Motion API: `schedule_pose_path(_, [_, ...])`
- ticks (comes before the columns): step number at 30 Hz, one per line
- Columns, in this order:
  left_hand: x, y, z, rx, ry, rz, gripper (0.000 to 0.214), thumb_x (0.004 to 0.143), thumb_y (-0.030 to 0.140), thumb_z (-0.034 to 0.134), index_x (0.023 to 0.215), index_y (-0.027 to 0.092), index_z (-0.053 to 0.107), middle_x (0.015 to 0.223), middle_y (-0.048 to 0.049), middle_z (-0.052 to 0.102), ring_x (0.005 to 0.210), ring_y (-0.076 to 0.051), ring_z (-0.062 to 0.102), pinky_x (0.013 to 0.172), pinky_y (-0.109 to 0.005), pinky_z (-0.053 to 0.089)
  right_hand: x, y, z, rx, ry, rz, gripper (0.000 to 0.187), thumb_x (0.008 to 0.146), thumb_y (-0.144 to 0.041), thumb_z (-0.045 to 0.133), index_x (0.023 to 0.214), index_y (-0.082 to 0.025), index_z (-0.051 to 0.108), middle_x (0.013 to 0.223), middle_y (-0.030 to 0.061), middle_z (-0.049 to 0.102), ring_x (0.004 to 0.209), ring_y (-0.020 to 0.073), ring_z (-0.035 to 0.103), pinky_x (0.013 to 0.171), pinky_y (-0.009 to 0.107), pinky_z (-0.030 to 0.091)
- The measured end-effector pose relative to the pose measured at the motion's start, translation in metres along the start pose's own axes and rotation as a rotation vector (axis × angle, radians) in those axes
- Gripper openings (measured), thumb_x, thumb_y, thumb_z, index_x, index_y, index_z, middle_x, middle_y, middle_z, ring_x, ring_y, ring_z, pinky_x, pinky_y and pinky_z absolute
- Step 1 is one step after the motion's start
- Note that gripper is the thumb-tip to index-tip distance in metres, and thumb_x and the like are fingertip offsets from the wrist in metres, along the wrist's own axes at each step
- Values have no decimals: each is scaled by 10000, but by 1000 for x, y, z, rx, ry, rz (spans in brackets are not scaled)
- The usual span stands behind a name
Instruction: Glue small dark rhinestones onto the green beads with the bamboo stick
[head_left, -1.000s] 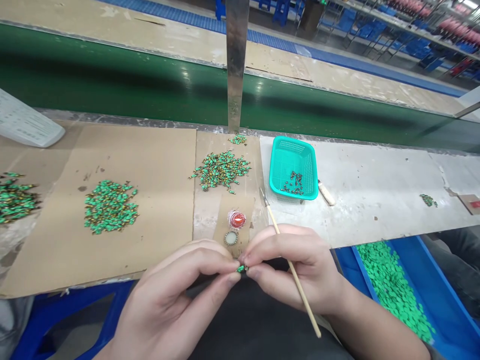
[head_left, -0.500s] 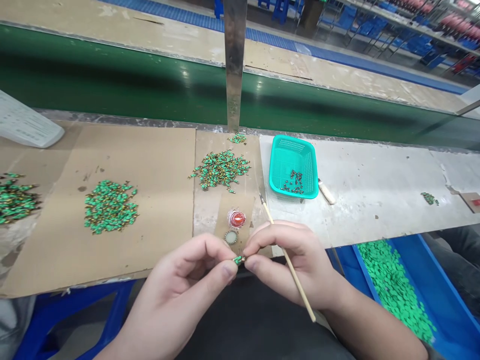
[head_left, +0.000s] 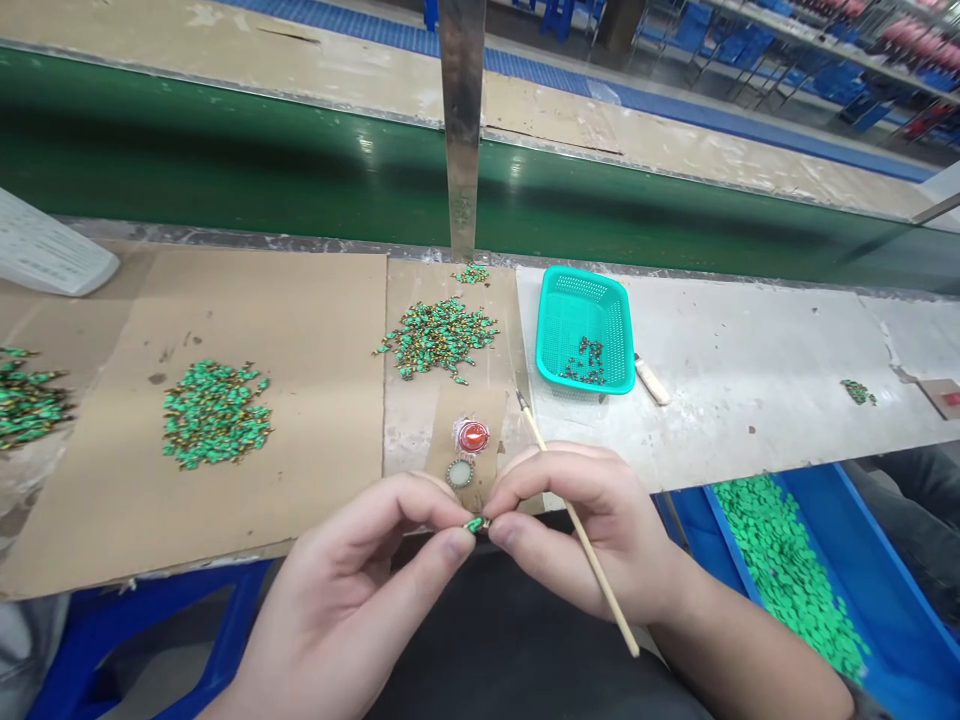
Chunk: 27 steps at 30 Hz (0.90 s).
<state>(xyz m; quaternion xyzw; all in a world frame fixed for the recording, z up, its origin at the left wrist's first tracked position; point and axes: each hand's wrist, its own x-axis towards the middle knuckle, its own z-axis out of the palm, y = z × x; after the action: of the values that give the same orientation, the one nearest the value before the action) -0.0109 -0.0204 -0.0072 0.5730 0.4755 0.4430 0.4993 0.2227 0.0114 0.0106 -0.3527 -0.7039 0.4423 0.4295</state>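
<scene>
Left hand (head_left: pixel 352 590) and right hand (head_left: pixel 585 530) each had grip closed on tiny green piece (head_left: pixel 475 523), near-left of teal basket (head_left: pixel 551 330); right also carried stick (head_left: pixel 592 560); likely risk: fingertip-only pinch slipping, piece dropped

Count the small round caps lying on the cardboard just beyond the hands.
2. The red cap lies on the cardboard strip; the pale cap lies just nearer, close to the left hand. More may be hidden.
</scene>
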Motion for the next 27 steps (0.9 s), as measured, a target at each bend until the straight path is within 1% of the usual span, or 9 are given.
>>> schedule_pose_path(2, [-3, -4, -3, 118, 4, 128, 270, 1062, 123, 797, 1066, 387, 851, 941, 71, 861, 825, -135, 829, 770, -143, 666, -1, 2, 0, -14, 4, -41, 95, 1057, -141, 853, 1017, -225, 841, 875, 21, 856, 768, 169, 815, 741, 262, 675])
schedule_pose_path(4, [-7, -9, -6, 219, -14, 233, 322, 1073, 68, 780, 1166, 373, 828, 1017, 49, 856, 908, -150, 825, 855, -179, 666, -2, 4, 0, -32, 4, -84, 86, 1073, -140, 845, 1039, -219, 842, 883, 32, 861, 776, 177, 820, 743, 272, 674])
schedule_pose_path(6, [-10, -13, -9, 273, -42, 297, 366, 1088, 29, 759, 1251, 352, 807, 1069, 23, 849, 962, -172, 823, 913, -231, 664, -2, 6, 1, -49, 2, -120, 73, 1085, -141, 839, 1061, -209, 845, 901, 47, 872, 791, 187, 832, 747, 280, 676])
schedule_pose_path(8, [-12, -14, -10, 291, -58, 328, 381, 1096, 18, 748, 1285, 345, 799, 1083, 11, 844, 970, -189, 823, 916, -269, 658, -3, 7, 2, -59, 9, -145, 71, 1093, -143, 829, 1072, -209, 846, 915, 54, 879, 802, 193, 841, 745, 285, 680])
schedule_pose_path(14, [-13, -12, -8, 326, -58, 256, 370, 1121, 85, 760, 1290, 415, 764, 1101, 42, 838, 990, -194, 820, 949, -295, 628, -3, 6, 3, -54, 15, -123, 75, 1090, -175, 837, 1044, -233, 845, 889, 48, 871, 774, 202, 833, 722, 299, 685])
schedule_pose_path(17, [-11, -10, -7, 324, -56, 252, 343, 1117, 95, 762, 1258, 408, 766, 1091, 40, 848, 966, -192, 825, 934, -282, 633, -3, 6, 2, -51, 12, -127, 81, 1093, -167, 835, 1050, -233, 850, 894, 48, 869, 777, 202, 828, 729, 297, 687])
schedule_pose_path(21, [-7, -6, -5, 305, -11, 237, 324, 1073, 92, 792, 1171, 400, 811, 1035, 52, 868, 911, -175, 834, 893, -232, 647, -2, 8, 2, -34, 10, -115, 90, 1084, -148, 839, 1029, -218, 851, 885, 46, 860, 771, 191, 817, 735, 282, 675])
schedule_pose_path(23, [-4, -3, -2, 255, 22, 173, 268, 1053, 132, 820, 1083, 397, 844, 972, 63, 876, 848, -160, 834, 819, -192, 652, -1, 8, 3, -21, 11, -81, 96, 1078, -152, 844, 1011, -221, 849, 874, 37, 857, 765, 184, 813, 734, 273, 665])
schedule_pose_path(27, [3, 5, 4, 29, 42, -68, 156, 1024, 259, 864, 898, 349, 883, 772, 47, 849, 675, -162, 814, 633, -167, 648, 1, 7, 4, -18, 17, 2, 111, 1082, -173, 852, 986, -227, 841, 867, 18, 858, 770, 170, 814, 759, 263, 661])
